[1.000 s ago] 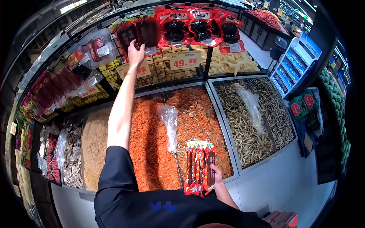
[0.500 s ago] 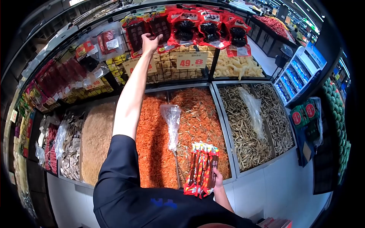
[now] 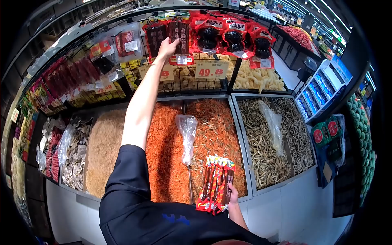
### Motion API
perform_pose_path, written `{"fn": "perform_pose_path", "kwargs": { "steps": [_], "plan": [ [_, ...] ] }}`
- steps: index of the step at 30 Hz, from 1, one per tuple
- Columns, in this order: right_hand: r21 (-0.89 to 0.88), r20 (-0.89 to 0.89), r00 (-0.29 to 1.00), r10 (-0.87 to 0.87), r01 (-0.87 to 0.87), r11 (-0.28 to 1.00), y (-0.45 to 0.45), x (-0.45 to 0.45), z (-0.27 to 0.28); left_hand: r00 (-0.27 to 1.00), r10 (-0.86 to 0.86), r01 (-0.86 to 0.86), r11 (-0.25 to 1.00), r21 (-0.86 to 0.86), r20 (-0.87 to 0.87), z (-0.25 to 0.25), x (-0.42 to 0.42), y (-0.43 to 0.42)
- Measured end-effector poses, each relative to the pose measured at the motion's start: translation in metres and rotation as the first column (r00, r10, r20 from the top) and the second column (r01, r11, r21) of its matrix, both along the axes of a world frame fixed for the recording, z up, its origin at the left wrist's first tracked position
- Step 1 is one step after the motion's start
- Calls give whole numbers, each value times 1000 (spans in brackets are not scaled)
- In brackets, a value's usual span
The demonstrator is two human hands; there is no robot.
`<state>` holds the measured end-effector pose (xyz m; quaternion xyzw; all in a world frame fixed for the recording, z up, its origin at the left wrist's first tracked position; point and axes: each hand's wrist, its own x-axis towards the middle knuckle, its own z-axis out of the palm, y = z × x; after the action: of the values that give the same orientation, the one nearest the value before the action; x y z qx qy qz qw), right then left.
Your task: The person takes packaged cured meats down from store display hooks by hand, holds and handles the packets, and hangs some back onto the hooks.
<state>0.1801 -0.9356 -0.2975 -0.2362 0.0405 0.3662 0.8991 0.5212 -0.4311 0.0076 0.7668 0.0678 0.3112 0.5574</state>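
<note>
My left hand is raised to the hanging rack, its fingers closed on the left edge of a red package with dark contents. A similar dark package hangs just left of it. Low in the view, my right hand grips the right side of several red and yellow packs of dark sticks, held upright above the orange dried goods. Its fingers are partly hidden behind the packs.
Red packages of black balls hang to the right. A price sign is fixed to the wire grid below. Plastic bags lie on the orange goods and small dried fish. A blue-and-white display stand is at the right.
My left hand has moved right, from the first dark package to the second, and closed on its edge. My right hand still holds the packs. The view has shifted slightly.
</note>
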Motion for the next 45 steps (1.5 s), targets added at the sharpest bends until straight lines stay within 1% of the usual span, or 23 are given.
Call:
{"fn": "perform_pose_path", "kwargs": {
  "steps": [1, 3, 4, 7, 9, 10, 11, 13, 15, 17, 20, 21, 23, 25, 27, 28, 29, 31, 33, 35, 37, 40, 45],
  "plan": [
    [-2, -4, 1000, -1, 1, 1000, 0, -1, 1, 995, -98, 97, 992, -86, -6, 0, -5, 2],
    [26, -7, 1000, 22, -21, 999, 2, -1, 3, 981, -193, 191, 978, -84, -21, 2, -18, 6],
    [26, -12, 1000, 22, -22, 999, 4, -1, 4, 963, -268, 263, 954, -147, -12, 9, -38, -2],
    [-2, -42, 999, 2, -2, 1000, 6, -4, 5, 945, -274, 248, 956, -154, -180, 30, -100, -17],
    [-24, -38, 999, -8, 7, 1000, 5, -4, 0, 908, -417, 399, 890, -222, -40, 27, -141, -30],
    [-32, -49, 999, -6, 4, 999, 5, -5, 1, 913, -407, 384, 884, -267, -36, 32, -168, -47],
    [-39, -57, 998, -4, 1, 999, 6, -5, 0, 924, -378, 382, 894, -233, 61, 24, -175, -45],
    [-31, -47, 999, -3, 1, 1000, 6, -5, 1, 903, -418, 428, 850, -306, 103, 26, -202, -62],
    [17, -74, 995, 63, -62, 998, 7, -4, 8, 882, -460, 471, 853, -224, 103, 25, -221, -76],
    [36, -77, 996, 52, -49, 998, 9, -5, 15, 881, -469, 470, 858, -208, 58, 15, -235, -87],
    [57, -85, 993, 78, -73, 996, 11, -4, 11, 899, -430, 435, 844, -313, 89, -26, -261, -121],
    [14, -82, 995, 59, -58, 998, 11, -5, 10, 898, -430, 434, 825, -362, 96, -49, -269, -131],
    [4, -43, 998, 49, -49, 999, 14, -6, 21, 882, -461, 344, 766, -543, -93, -102, -288, -145],
    [47, -23, 997, 70, -68, 997, 11, -6, 22, 844, -490, 252, 722, -644, -219, -169, -307, -158],
    [48, -2, 996, 88, -87, 995, 12, -6, 35, 844, -492, 262, 725, -636, -213, -235, -332, -174],
    [-1, -19, 996, 86, -86, 996, 10, -5, 35, 839, -477, 212, 731, -649, -263, -236, -346, -186],
    [-51, -35, 996, 85, -87, 995, 10, -5, 35, 816, -514, 231, 709, -666, -265, -260, -356, -191],
    [-161, 50, 993, 110, -101, 982, 16, 1, 52, 816, -513, 136, 617, -775, -266, -255, -379, -218],
    [-206, 88, 991, 100, -80, 975, 31, 4, 66, 767, -545, 103, 625, -774, -338, -250, -391, -236],
    [-234, 206, 978, 40, 10, 972, 54, 5, 93, 803, -540, 204, 648, -734, -253, -255, -397, -253],
    [-320, 226, 973, 40, 35, 947, 63, 4, 94, 812, -524, 225, 686, -691, -256, -265, -396, -254],
    [-357, 229, 971, 68, 19, 934, 74, 2, 102, 811, -505, 167, 683, -711, -295, -263, -400, -252],
    [-436, 330, 942, 63, 92, 895, 87, -6, 100, 770, -602, 157, 499, -852, -211, -257, -405, -252]
  ]
}}
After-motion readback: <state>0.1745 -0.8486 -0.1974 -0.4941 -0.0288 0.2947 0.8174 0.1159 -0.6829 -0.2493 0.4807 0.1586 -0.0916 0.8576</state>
